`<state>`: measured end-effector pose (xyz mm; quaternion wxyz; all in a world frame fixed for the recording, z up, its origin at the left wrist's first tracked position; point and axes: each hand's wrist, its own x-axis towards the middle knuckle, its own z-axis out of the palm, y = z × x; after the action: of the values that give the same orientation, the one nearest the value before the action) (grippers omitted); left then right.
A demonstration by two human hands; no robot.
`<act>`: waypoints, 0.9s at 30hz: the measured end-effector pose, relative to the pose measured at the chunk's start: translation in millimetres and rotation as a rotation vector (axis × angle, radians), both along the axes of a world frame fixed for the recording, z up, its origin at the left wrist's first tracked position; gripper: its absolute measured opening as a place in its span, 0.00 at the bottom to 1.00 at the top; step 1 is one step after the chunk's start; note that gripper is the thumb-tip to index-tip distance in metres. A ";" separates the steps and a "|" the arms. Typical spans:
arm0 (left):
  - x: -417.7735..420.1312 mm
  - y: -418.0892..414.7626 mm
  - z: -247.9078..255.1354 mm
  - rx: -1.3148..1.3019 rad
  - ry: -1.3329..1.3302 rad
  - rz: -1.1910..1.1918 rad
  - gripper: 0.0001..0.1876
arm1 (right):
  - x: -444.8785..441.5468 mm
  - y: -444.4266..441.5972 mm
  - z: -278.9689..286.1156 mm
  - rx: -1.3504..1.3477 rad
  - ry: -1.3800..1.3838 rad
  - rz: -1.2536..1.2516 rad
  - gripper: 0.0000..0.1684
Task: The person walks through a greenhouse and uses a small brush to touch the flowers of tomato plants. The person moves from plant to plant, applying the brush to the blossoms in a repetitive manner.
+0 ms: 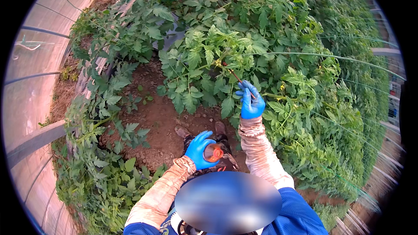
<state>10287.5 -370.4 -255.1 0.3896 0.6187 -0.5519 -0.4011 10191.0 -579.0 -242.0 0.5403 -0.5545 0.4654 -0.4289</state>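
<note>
My left hand (200,151), in a blue glove, grips a small clear bottle (212,152) with an orange-red open mouth and dark reddish contents, held in front of my body. In my blue-gloved right hand (251,101) is a thin brown stick-like brush (235,76), pinched between thumb and fingers. Its dark red tip points up and left, close beside a yellow tomato flower (218,62); whether the two touch I cannot tell. The flower sits among the leaves of a tomato plant (209,45).
A green string (310,54) runs right from the plant. More tomato plants (326,104) line the right, with others (107,169) at left. Bare soil (153,114) lies around my shoes (182,131). Plastic greenhouse sheeting (36,104) and a post (36,140) stand on the left.
</note>
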 end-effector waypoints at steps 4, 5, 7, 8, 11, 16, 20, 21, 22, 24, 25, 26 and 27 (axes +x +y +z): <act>9.4 8.4 -2.1 0.028 0.027 -0.012 0.30 | 0.8 2.1 1.6 0.045 -0.041 -0.042 0.15; 11.7 10.0 -2.6 0.034 0.019 -0.013 0.31 | -0.6 3.2 6.7 0.060 -0.032 -0.050 0.15; 15.1 12.3 -3.3 0.044 0.005 -0.016 0.31 | -5.5 6.5 13.2 0.005 0.000 -0.055 0.15; 17.0 13.3 -3.6 0.044 0.004 -0.017 0.31 | -9.2 7.8 15.7 -0.022 0.025 -0.050 0.15; 21.8 17.3 -6.5 0.041 -0.007 -0.010 0.31 | -17.3 13.6 22.9 -0.063 0.075 -0.016 0.15; 24.7 21.2 -5.0 0.044 0.016 -0.009 0.31 | -24.2 18.4 20.9 -0.143 0.152 0.021 0.14; 24.1 25.9 -3.5 0.044 0.013 -0.003 0.30 | -23.1 17.6 13.0 -0.153 0.155 0.031 0.15; 24.0 27.3 -3.8 0.037 0.006 0.000 0.30 | -22.9 16.1 8.8 -0.169 0.159 0.031 0.15; 23.2 28.6 -4.2 0.029 -0.001 0.004 0.30 | -22.9 13.8 4.5 -0.187 0.163 0.030 0.15; 20.9 31.6 -7.5 0.020 -0.004 0.008 0.31 | -22.0 8.9 0.6 -0.209 0.137 0.033 0.14; 19.5 33.3 -8.4 0.017 -0.007 0.014 0.31 | -23.4 8.3 2.1 -0.209 0.123 0.026 0.14; 17.0 35.1 -8.6 0.020 -0.012 0.027 0.32 | -26.4 7.0 5.3 -0.210 0.109 0.021 0.14; 16.3 36.4 -7.1 0.025 -0.018 0.045 0.32 | -27.6 5.4 9.3 -0.210 0.091 0.020 0.13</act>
<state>10303.7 -334.0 -262.2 0.3858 0.6394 -0.5364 -0.3933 10163.5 -573.6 -232.7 0.4619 -0.6317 0.4364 -0.4440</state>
